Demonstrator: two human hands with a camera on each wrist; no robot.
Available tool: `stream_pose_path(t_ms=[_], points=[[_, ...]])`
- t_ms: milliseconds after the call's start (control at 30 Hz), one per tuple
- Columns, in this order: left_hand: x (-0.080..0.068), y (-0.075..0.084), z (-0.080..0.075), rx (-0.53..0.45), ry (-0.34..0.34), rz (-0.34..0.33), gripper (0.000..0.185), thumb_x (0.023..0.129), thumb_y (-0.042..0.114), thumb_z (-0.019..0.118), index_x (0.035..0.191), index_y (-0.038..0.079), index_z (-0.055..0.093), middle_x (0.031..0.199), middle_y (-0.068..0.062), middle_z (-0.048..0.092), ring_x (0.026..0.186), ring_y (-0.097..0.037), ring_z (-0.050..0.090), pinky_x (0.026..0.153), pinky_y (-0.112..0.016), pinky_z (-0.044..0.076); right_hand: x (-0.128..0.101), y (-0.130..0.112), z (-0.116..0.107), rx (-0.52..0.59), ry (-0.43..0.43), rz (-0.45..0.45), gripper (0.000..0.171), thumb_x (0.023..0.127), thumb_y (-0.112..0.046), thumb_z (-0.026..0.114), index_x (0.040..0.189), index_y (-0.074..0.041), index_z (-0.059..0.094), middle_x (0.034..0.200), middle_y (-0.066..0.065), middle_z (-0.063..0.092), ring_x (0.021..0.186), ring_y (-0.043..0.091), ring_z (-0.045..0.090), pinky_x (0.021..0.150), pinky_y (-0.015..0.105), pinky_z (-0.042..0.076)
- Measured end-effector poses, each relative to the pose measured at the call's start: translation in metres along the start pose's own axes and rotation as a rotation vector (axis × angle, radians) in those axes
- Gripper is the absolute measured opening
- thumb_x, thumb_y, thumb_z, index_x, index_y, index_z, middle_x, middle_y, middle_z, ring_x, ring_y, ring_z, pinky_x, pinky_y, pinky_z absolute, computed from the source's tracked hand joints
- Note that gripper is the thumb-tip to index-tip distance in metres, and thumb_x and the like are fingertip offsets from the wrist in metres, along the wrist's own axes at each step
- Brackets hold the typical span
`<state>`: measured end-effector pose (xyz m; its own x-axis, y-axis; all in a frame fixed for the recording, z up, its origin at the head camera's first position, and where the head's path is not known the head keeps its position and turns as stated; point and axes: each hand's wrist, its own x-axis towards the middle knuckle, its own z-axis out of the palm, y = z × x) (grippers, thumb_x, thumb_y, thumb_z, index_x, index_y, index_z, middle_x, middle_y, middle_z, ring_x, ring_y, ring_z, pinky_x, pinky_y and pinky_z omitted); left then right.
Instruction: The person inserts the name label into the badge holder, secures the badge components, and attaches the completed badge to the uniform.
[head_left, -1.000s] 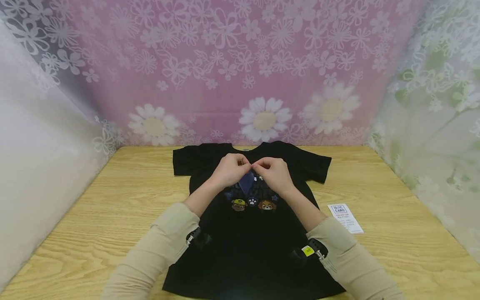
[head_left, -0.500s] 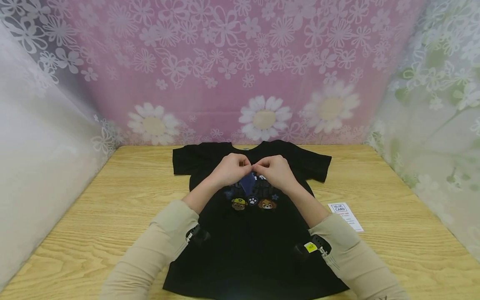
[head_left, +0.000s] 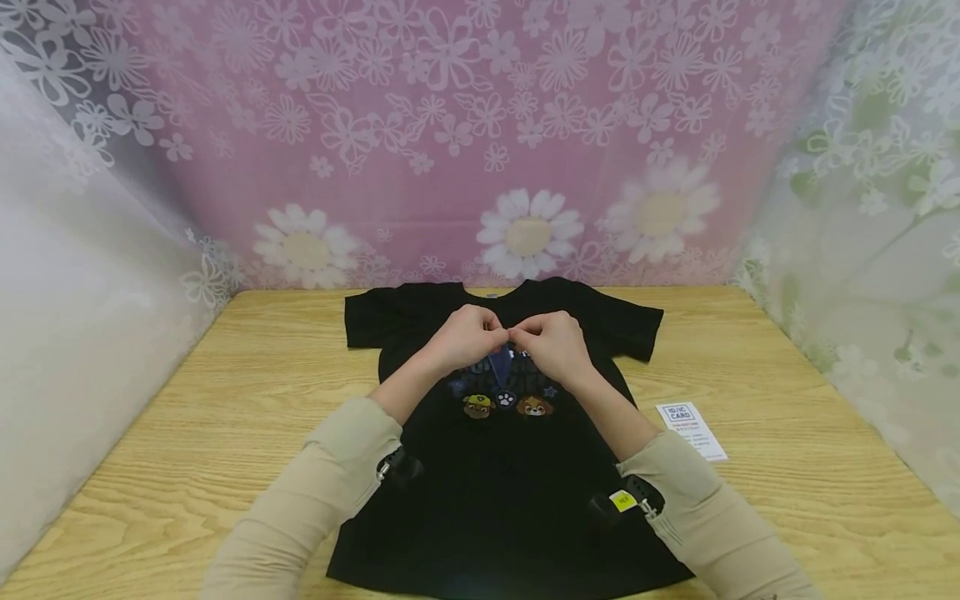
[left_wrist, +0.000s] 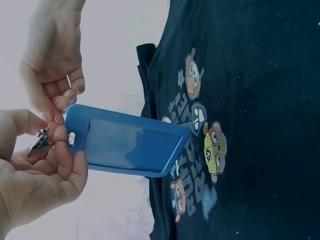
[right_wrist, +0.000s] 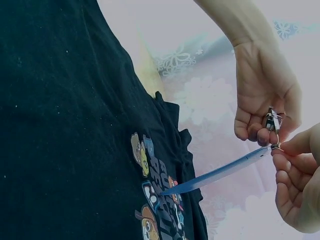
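Note:
A black T-shirt (head_left: 517, 483) with cartoon pups printed on it lies flat on the wooden table (head_left: 225, 417). Both hands meet above its chest. They hold a blue card holder (left_wrist: 130, 145), which hangs down from the fingers (head_left: 501, 367). My left hand (head_left: 487, 335) pinches the small metal clip (right_wrist: 272, 121) at the holder's top end. My right hand (head_left: 527, 335) pinches the holder's top edge just beside the clip. In the right wrist view the holder (right_wrist: 215, 175) shows edge-on, slanting down toward the shirt print.
A white ID card (head_left: 690, 432) lies on the table right of the shirt. Flowered curtains (head_left: 480, 125) close the table in at the back and on both sides. Bare wood shows left and right of the shirt.
The blue holder has turned between the fingers and now looks narrower from above. Both hands stay in nearly the same spot.

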<state>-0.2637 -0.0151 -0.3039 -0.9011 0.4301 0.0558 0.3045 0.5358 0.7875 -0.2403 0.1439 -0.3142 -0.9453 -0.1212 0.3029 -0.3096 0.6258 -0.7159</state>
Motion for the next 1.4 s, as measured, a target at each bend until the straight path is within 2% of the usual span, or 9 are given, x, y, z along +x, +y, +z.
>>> stream_pose_path(t_ms=[200, 433, 667, 767, 867, 1000, 1200, 1267, 1400], points=[[-0.002, -0.003, 0.003, -0.078, 0.036, 0.01, 0.022, 0.091, 0.012, 0.052, 0.08, -0.003, 0.064, 0.076, -0.017, 0.061, 0.05, -0.012, 0.04, 0.046, -0.023, 0.033, -0.001, 0.0, 0.001, 0.02, 0.018, -0.01, 0.018, 0.086, -0.014, 0.062, 0.085, -0.001, 0.074, 0.073, 0.008, 0.068, 0.044, 0.013, 0.037, 0.043, 0.024, 0.027], [-0.004, -0.005, 0.003, -0.22, 0.044, -0.011, 0.019, 0.088, 0.007, 0.052, 0.073, 0.0, 0.062, 0.067, -0.007, 0.057, 0.056, -0.014, 0.043, 0.053, -0.024, 0.039, -0.002, 0.003, 0.003, 0.095, 0.002, -0.008, 0.018, 0.087, -0.012, 0.063, 0.085, 0.002, 0.073, 0.072, 0.013, 0.066, 0.043, 0.011, 0.035, 0.043, 0.024, 0.028], [-0.003, -0.009, 0.005, -0.305, 0.021, 0.006, 0.018, 0.086, 0.003, 0.051, 0.071, -0.004, 0.057, 0.068, -0.009, 0.053, 0.053, -0.013, 0.038, 0.053, -0.025, 0.038, -0.003, 0.002, 0.003, 0.177, -0.018, 0.017, 0.017, 0.087, -0.009, 0.062, 0.085, 0.005, 0.072, 0.074, 0.018, 0.065, 0.042, 0.009, 0.03, 0.043, 0.024, 0.027], [-0.003, -0.009, 0.004, -0.342, 0.017, 0.012, 0.017, 0.086, 0.002, 0.051, 0.071, -0.005, 0.056, 0.068, -0.009, 0.052, 0.05, -0.013, 0.034, 0.051, -0.025, 0.035, -0.002, 0.002, 0.003, 0.195, -0.015, 0.016, 0.017, 0.087, -0.007, 0.062, 0.085, 0.006, 0.072, 0.076, 0.018, 0.066, 0.047, 0.012, 0.039, 0.047, 0.024, 0.033], [-0.003, -0.008, 0.002, -0.358, 0.016, 0.018, 0.018, 0.086, 0.001, 0.05, 0.069, -0.002, 0.056, 0.066, -0.007, 0.051, 0.049, -0.013, 0.032, 0.051, -0.026, 0.034, -0.001, 0.0, 0.003, 0.216, -0.005, 0.02, 0.017, 0.087, -0.007, 0.061, 0.085, 0.008, 0.071, 0.077, 0.019, 0.066, 0.055, 0.022, 0.051, 0.051, 0.026, 0.04], [-0.003, -0.008, 0.001, -0.371, 0.018, 0.008, 0.018, 0.086, 0.002, 0.05, 0.069, -0.003, 0.055, 0.066, -0.006, 0.05, 0.055, -0.016, 0.039, 0.054, -0.027, 0.037, -0.001, 0.001, 0.005, 0.25, -0.007, 0.036, 0.018, 0.088, -0.006, 0.061, 0.086, 0.01, 0.07, 0.083, 0.02, 0.067, 0.07, 0.034, 0.059, 0.06, 0.031, 0.048], [-0.002, -0.01, 0.002, -0.405, 0.035, 0.007, 0.021, 0.086, 0.002, 0.051, 0.065, 0.001, 0.054, 0.066, -0.005, 0.05, 0.067, -0.021, 0.046, 0.06, -0.027, 0.042, 0.0, 0.001, 0.008, 0.313, -0.01, 0.079, 0.019, 0.088, -0.004, 0.059, 0.088, 0.012, 0.069, 0.089, 0.019, 0.067, 0.079, 0.029, 0.061, 0.07, 0.046, 0.051], [-0.002, -0.011, 0.004, -0.425, 0.04, 0.007, 0.023, 0.086, 0.002, 0.051, 0.064, 0.003, 0.054, 0.065, -0.004, 0.05, 0.065, -0.018, 0.046, 0.06, -0.027, 0.042, 0.0, 0.001, 0.008, 0.322, -0.009, 0.091, 0.019, 0.088, -0.004, 0.059, 0.088, 0.012, 0.069, 0.089, 0.019, 0.067, 0.081, 0.029, 0.061, 0.07, 0.046, 0.052], [-0.002, -0.012, 0.006, -0.466, 0.046, -0.002, 0.025, 0.087, 0.002, 0.052, 0.063, 0.004, 0.054, 0.065, -0.004, 0.051, 0.064, -0.017, 0.045, 0.06, -0.027, 0.041, -0.001, 0.0, 0.008, 0.328, -0.014, 0.111, 0.018, 0.088, -0.004, 0.058, 0.087, 0.011, 0.069, 0.088, 0.021, 0.065, 0.08, 0.03, 0.06, 0.065, 0.037, 0.053]])
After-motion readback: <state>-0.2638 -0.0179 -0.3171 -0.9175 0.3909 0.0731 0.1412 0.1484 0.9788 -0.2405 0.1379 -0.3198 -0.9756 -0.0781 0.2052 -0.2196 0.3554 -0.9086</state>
